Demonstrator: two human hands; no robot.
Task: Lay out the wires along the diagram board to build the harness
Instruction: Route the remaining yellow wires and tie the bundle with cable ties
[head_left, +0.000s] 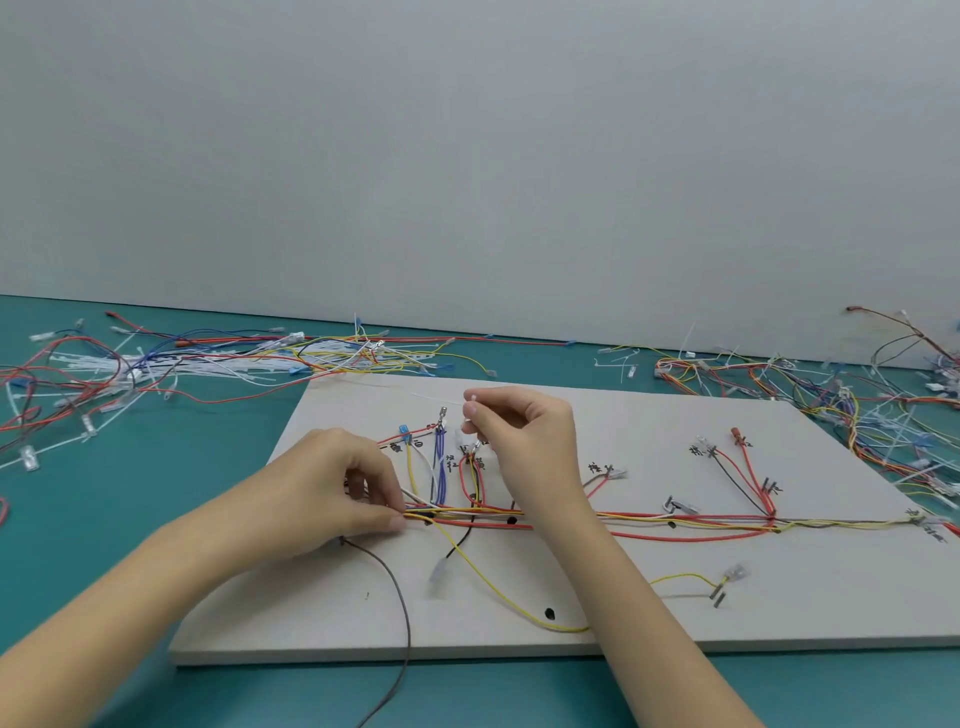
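**Inspection Note: Trunk Bundle Held for Tying**

We found the flat pale-grey diagram board (597, 613) lying on the teal table (104, 519), with the main run of red, yellow and white wires (649, 522) laid lengthwise across it. The left hand (337, 483) had its thumb and fingertips closed together on the left end of that run, pinching the strands into one bundle. The right hand (524, 441) was raised just beyond the left fingers, its thumb and forefinger pinched on a thin white cable tie (441, 399) whose tail trailed away to the left of them.

We judged the step in hand to be binding the gathered trunk, most wires appearing already routed. The next move would call for threading the tie under the bundle close beside the left fingertips without disturbing the blue and white branch wires (439, 467) standing directly between the two hands.

Room was tight there. A loose grey wire (400, 597) ran from under the left palm over the board's near edge, and a yellow wire (498, 587) looped below the right wrist; either could snag. To the right of the right fingers the board surface lay more open. Heaps of spare wires (156, 364) lay beyond both hands.
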